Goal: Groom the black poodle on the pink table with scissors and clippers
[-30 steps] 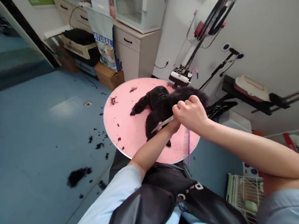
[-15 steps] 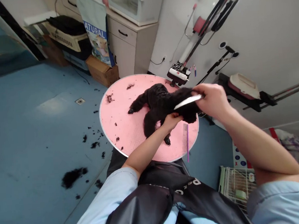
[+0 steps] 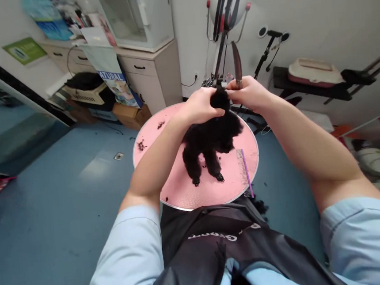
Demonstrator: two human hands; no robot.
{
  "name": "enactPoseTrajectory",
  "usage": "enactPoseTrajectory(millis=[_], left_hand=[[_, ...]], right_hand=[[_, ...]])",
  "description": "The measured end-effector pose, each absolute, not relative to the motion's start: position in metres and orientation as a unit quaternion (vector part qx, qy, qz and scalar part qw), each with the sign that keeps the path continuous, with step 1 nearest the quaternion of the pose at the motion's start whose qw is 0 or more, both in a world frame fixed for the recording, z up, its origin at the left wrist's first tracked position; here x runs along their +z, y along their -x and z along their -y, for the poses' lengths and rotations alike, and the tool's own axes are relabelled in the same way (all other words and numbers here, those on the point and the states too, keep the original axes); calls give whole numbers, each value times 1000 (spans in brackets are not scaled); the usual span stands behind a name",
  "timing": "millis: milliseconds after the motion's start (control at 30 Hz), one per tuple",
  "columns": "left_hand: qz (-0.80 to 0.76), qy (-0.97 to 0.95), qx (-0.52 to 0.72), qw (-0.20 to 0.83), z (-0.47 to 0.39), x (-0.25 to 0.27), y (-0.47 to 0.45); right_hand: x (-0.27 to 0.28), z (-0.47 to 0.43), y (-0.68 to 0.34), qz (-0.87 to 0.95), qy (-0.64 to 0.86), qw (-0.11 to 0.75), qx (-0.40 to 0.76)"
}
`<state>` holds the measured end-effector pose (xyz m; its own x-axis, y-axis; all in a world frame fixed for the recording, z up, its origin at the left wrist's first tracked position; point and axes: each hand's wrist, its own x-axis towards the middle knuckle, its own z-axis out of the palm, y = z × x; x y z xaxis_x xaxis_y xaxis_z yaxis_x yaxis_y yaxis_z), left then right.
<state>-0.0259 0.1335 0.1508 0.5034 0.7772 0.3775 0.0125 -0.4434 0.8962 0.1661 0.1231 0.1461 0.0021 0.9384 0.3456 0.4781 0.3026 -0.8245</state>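
A black curly-haired dog (image 3: 206,136) stands on a round pink grooming table (image 3: 181,194), its paws near the front. My left hand (image 3: 203,106) is closed around a rounded black tuft at the dog's top; I cannot tell whether it is head or tail. Just right of that tuft, my right hand (image 3: 247,94) grips grooming scissors (image 3: 237,63), with the blade pointing up. The right fingertips are at the fur, partly hidden. A metal comb with a purple spine (image 3: 247,173) lies at the table's right edge.
Behind the table rises a grooming arm with straps (image 3: 223,46). A cardboard box (image 3: 131,115), a pet carrier (image 3: 84,92) and drawers (image 3: 141,67) stand at the back left. A wall shelf (image 3: 307,82) holds a litter tray. Black fur clippings (image 3: 141,145) lie on the table.
Both hands have moved up to the dog's top, the left from low on its body. The scissors have swung from pointing left to upright. The dog's pose differs, and my view has shifted.
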Motion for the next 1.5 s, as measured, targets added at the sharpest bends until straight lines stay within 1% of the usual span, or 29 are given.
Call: enactPoseTrajectory(millis=[100,133,233,333,400,467,533,600,667,700,767,833,867,933,1000,1067,1200,1267,1333,1433,1500], left_hand=[[-276,-790,305,454,-152,153,7],[-285,-788,293,461,-156,149,3],[-328,-728,327,505,-166,128,-6],[-352,-645,370,568,-171,101,-17],[-347,-628,345,605,-171,85,-27],[-336,-642,288,626,-169,76,-35],[-334,-663,226,631,-164,75,-38],[-336,-676,188,628,-155,82,-31],[-342,-660,218,633,-136,88,-13],[-347,-634,263,639,-121,88,0],[-368,-539,396,646,-81,78,28],[-399,-444,499,629,-34,51,52],[-412,-407,509,637,-12,33,59],[-421,-289,489,707,19,-4,65],[-419,-148,463,767,32,-32,61],[-415,-42,448,791,29,-47,53],[-398,70,456,793,12,-48,36],[-379,93,478,787,9,-46,31],[-373,90,497,778,8,-51,30],[-383,48,515,765,8,-67,34],[-377,8,522,765,9,-79,37]], right_hand=[[151,-118,-162,666,521,470,253],[151,-109,-162,668,519,465,261],[137,-62,-168,666,519,436,311],[103,-12,-176,627,537,437,359],[77,5,-179,575,571,490,321],[57,6,-177,545,598,520,275],[45,-5,-169,541,611,517,257],[38,-16,-159,535,616,507,277],[32,-20,-148,513,624,501,312],[27,-18,-142,501,628,499,324],[15,-7,-128,488,639,494,333],[-2,10,-113,481,644,486,344],[-11,19,-105,476,644,481,357],[-27,36,-89,463,643,474,382],[-39,49,-77,448,648,468,401],[-45,59,-68,433,657,461,410],[-49,72,-67,434,675,427,417],[-45,75,-75,438,671,396,448],[-37,74,-90,430,651,353,517],[-15,68,-118,419,594,263,635],[1,64,-132,432,569,194,673]])
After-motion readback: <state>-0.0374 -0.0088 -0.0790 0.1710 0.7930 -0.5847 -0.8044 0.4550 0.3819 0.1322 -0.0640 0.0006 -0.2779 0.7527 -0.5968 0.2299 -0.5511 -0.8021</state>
